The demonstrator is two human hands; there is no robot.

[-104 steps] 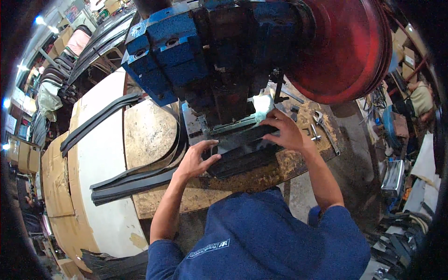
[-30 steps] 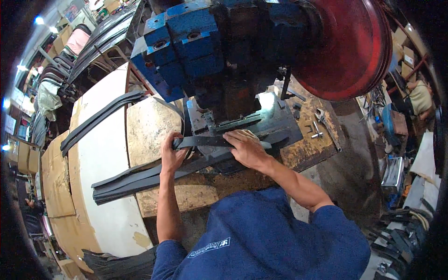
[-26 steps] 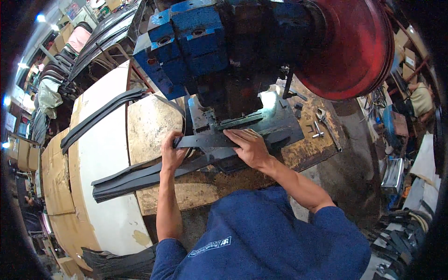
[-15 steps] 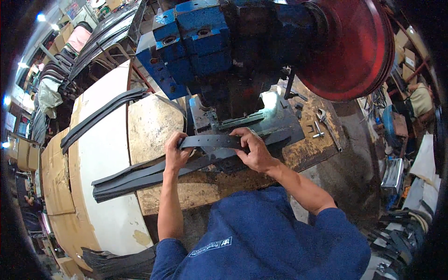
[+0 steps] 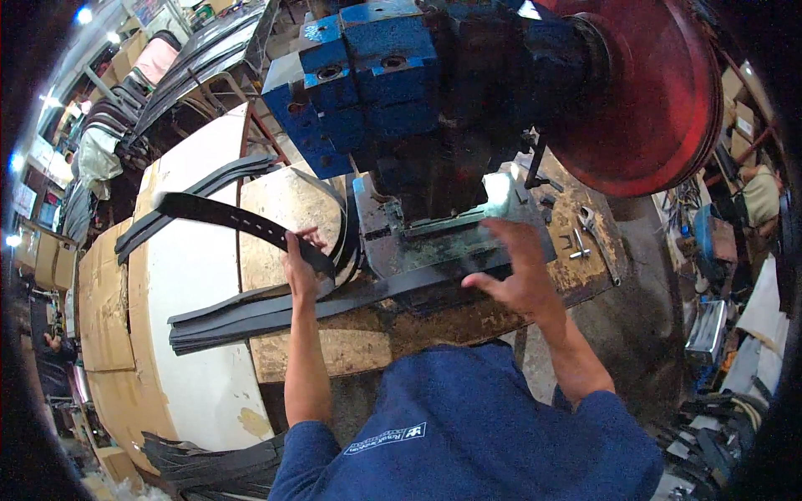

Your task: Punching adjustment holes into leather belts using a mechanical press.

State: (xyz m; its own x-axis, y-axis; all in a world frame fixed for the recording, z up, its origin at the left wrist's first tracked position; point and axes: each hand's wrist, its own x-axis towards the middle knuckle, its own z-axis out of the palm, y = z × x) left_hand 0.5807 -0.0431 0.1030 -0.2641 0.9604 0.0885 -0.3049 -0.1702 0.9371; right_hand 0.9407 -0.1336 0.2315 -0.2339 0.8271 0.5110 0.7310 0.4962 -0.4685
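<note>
A black belt strap with a row of holes near one end arches out to the left, its far tip smeared by motion. My left hand has it near the holed end, between thumb and fingers. Fingers apart and holding nothing, my right hand hovers over the front of the press bed, slightly blurred. Below and between my hands, a stack of long dark straps runs from the white board to the machine's bed.
A blue press with a large red flywheel towers ahead. An adjustable wrench and a T-shaped tool lie on the worn bench at right. Another strap bundle rests on the white board at left.
The strap, earlier held at both sides before the press, has swung left in my left hand. My right hand has let go of it and moved right, fingers spreading.
</note>
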